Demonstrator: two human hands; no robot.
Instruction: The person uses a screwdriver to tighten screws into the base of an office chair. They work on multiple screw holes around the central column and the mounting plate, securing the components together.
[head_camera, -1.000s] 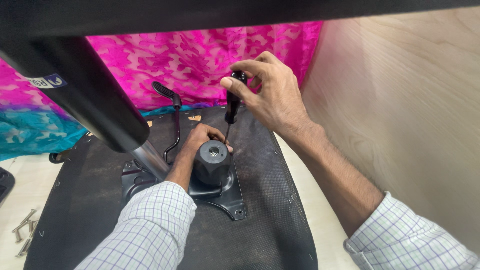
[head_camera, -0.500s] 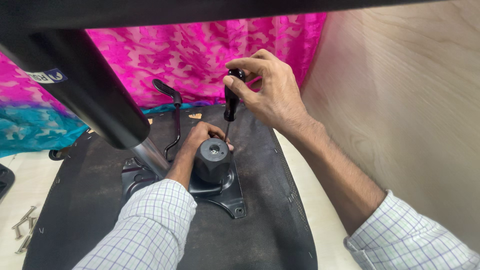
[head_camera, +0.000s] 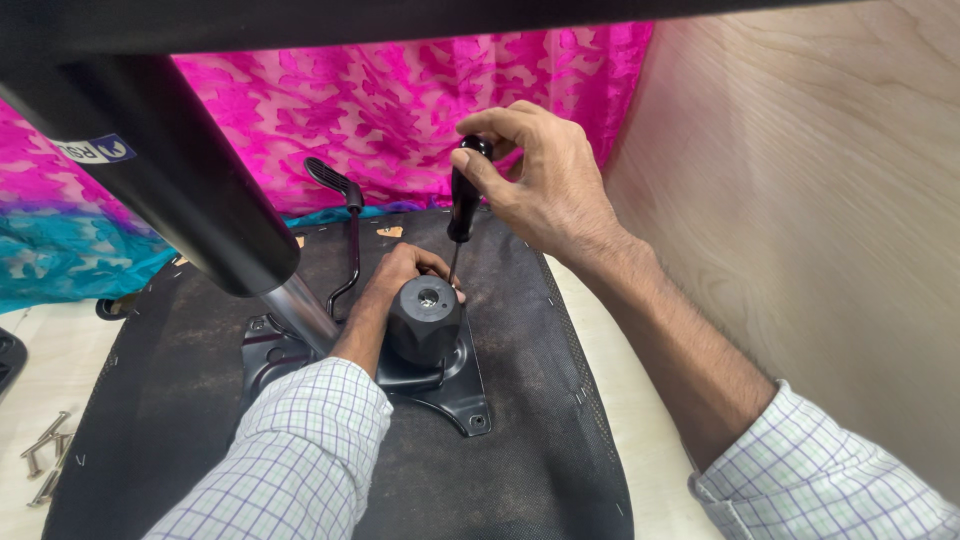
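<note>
At upper centre of the frame, the black-handled steel screwdriver (head_camera: 461, 205) is gripped around its handle by the right hand (head_camera: 545, 185), tip down beside the black round hub (head_camera: 425, 318). The left hand (head_camera: 400, 275) is curled against the hub. The tool is judged light and rigid, best held by its handle.

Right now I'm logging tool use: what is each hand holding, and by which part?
The right hand grips a screwdriver by the top of its black handle. The left hand holds nothing; it rests on the black metal plate.
</note>
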